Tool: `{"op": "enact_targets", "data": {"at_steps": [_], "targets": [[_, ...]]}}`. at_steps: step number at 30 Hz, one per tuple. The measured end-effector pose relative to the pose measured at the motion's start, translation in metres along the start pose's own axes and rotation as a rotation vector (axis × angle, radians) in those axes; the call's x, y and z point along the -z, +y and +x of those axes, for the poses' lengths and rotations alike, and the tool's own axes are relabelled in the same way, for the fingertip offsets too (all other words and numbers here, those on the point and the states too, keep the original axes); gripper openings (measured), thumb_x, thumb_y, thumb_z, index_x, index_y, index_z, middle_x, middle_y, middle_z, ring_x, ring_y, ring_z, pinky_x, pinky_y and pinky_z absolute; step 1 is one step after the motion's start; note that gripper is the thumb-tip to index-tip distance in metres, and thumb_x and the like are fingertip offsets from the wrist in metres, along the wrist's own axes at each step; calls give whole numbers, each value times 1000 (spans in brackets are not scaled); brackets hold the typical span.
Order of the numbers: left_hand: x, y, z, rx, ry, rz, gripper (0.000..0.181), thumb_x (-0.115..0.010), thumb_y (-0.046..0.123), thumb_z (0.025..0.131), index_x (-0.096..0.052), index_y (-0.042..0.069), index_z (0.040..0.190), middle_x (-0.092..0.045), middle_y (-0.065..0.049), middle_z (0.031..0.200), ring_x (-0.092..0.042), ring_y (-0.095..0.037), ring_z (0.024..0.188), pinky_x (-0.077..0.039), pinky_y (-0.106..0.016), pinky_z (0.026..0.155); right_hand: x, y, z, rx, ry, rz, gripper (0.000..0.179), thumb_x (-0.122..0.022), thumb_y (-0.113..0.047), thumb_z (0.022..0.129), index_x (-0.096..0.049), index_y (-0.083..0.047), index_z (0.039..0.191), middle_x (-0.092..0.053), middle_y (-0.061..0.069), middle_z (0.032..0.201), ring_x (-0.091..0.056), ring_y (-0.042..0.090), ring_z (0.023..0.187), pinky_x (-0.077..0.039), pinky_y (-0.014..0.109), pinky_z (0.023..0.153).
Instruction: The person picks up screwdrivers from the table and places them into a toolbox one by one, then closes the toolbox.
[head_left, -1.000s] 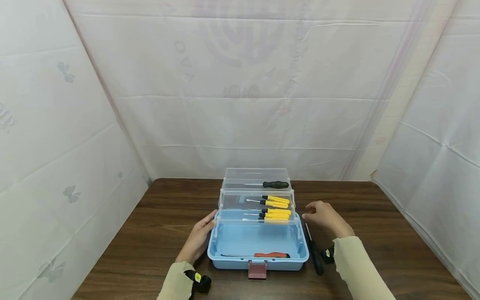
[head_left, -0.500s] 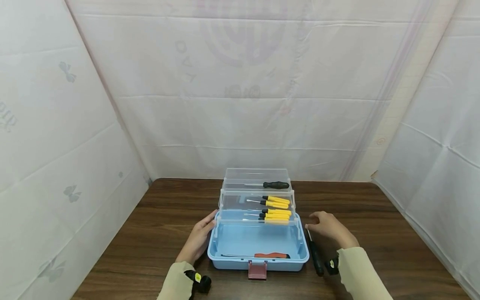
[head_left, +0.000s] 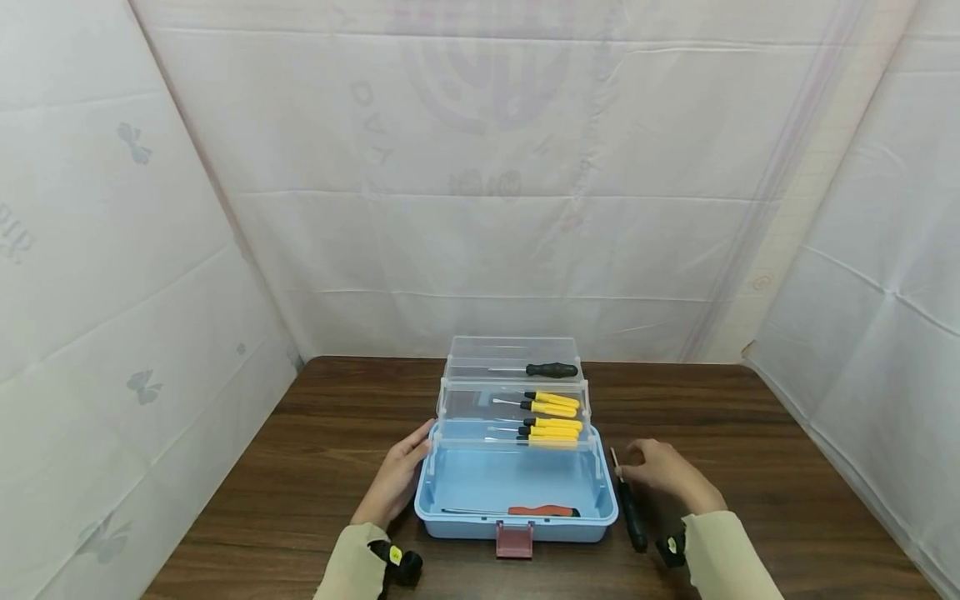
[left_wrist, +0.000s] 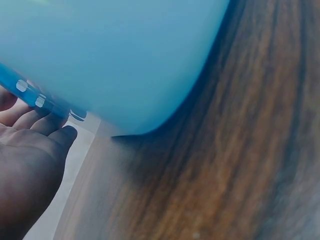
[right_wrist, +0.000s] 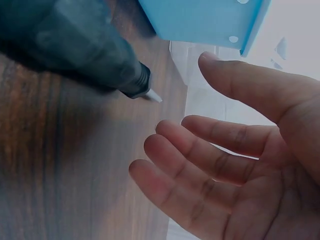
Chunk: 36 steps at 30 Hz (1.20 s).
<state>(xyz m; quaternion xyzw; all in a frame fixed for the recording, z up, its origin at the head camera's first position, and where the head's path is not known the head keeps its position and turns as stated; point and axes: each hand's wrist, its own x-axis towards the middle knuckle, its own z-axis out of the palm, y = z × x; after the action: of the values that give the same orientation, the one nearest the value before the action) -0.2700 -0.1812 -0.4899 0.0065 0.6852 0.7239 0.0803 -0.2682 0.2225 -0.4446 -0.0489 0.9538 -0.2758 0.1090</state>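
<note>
A light blue toolbox (head_left: 517,475) stands with its lid and clear trays raised. My left hand (head_left: 396,477) rests against its left side; in the left wrist view the fingers (left_wrist: 35,120) lie under the rim, partly hidden by it. Over the table to the box's right is my right hand (head_left: 667,475), close to a black-handled screwdriver (head_left: 632,517). In the right wrist view the thumb and fingers (right_wrist: 165,150) stand apart with nothing between them, beside the black handle (right_wrist: 85,50). A screwdriver with a red-orange handle (head_left: 543,510) lies inside the box, along the front wall.
Several yellow-handled screwdrivers (head_left: 553,409) lie in the clear trays (head_left: 465,408). The upper part holds a dark-handled screwdriver (head_left: 552,370). A pinkish latch (head_left: 514,540) hangs at the box's front. White sheeting (head_left: 480,208) surrounds the brown wooden table (head_left: 315,483).
My right hand has moved down and slightly right, from beyond the black screwdriver's tip to beside its shaft. The left hand and toolbox have stayed put.
</note>
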Motion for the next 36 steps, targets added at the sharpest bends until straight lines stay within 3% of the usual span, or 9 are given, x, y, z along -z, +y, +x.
{"op": "enact_targets", "data": {"at_steps": [15, 36], "targets": [[0, 1, 0, -4, 8, -5, 49, -41, 14, 102, -31, 7, 150, -23, -15, 158, -19, -35, 147, -21, -51, 117, -6, 7, -13, -70, -103, 102, 45, -73, -22, 83, -59, 9, 113, -65, 17, 98, -64, 21, 81, -58, 37, 63], [0, 1, -2, -3, 12, 1, 49, -42, 15, 102, -32, 7, 150, -24, -15, 158, -21, -35, 146, -23, -52, 116, -16, 13, -15, -91, -126, 165, 37, -74, -16, 81, -59, 7, 107, -60, 10, 87, -61, 19, 71, -58, 33, 56]]}}
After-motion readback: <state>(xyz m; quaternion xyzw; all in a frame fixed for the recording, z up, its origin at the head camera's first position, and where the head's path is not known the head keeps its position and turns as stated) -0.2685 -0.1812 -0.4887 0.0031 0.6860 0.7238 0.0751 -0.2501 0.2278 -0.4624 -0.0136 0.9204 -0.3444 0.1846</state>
